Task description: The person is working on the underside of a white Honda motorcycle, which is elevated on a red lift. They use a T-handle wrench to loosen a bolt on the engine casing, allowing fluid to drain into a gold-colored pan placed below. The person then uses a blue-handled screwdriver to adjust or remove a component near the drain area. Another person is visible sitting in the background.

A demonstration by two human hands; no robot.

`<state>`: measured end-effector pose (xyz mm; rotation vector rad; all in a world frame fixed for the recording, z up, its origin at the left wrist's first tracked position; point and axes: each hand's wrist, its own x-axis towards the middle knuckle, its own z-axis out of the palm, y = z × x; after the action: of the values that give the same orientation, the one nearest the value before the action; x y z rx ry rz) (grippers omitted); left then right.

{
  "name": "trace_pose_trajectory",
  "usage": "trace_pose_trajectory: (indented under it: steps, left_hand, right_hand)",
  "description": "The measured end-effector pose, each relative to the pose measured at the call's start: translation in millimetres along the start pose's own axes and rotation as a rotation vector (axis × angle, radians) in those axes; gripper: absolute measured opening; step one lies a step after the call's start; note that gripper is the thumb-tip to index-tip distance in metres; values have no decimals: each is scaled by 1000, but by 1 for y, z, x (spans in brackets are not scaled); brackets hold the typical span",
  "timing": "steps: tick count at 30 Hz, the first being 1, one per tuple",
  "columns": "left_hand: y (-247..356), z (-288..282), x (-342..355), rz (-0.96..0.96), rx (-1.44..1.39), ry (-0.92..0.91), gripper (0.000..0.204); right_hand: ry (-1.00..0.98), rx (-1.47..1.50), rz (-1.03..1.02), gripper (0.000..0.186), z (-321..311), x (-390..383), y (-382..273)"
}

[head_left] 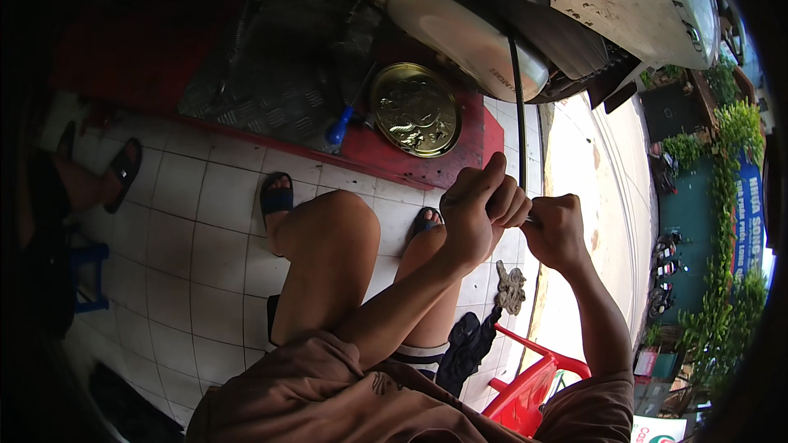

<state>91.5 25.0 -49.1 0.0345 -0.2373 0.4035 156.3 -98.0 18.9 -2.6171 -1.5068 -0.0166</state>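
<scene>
My left hand (480, 207) and my right hand (556, 231) are side by side in front of me, both closed in fists. Between them they grip what looks like the crossbar of a T-handle wrench (519, 115); most of that handle is hidden by the fingers. Its long dark shaft runs up and away, past the end of a motorbike's pale muffler (460, 29). Where the shaft's far tip ends I cannot make out. Nearest to my left fist, beyond it, lies a round gold-coloured metal tray (416, 110) with a shiny, reflecting surface.
The red platform (361, 152) under the motorbike has a metal tread plate (263, 102) and a blue-handled tool (340, 126). Near my legs are a red plastic chair (525, 394), a crumpled rag (510, 287) and dark cloth (465, 349). Another person's foot (123, 168) and a blue stool (90, 275) are left.
</scene>
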Motion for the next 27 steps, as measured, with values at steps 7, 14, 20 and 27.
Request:
trace_pose_trajectory:
  steps: [7, 14, 20, 27]
  left_hand:
    - [-4, -2, -1, -4, 25, 12, 50]
    - [6, -12, -3, 164, -228, -118, 43]
    - [-13, -9, 1, 16, -277, -336, 45]
    - [-2, -8, 9, -29, -240, -314, 52]
  right_hand:
    - [36, -5, -8, 17, 5, -4, 4]
    - [-49, -60, -4, 25, -5, 12, -13]
    - [67, -352, 143, 15, -8, -13, -23]
    - [-81, -137, 133, 25, -12, 0, -11]
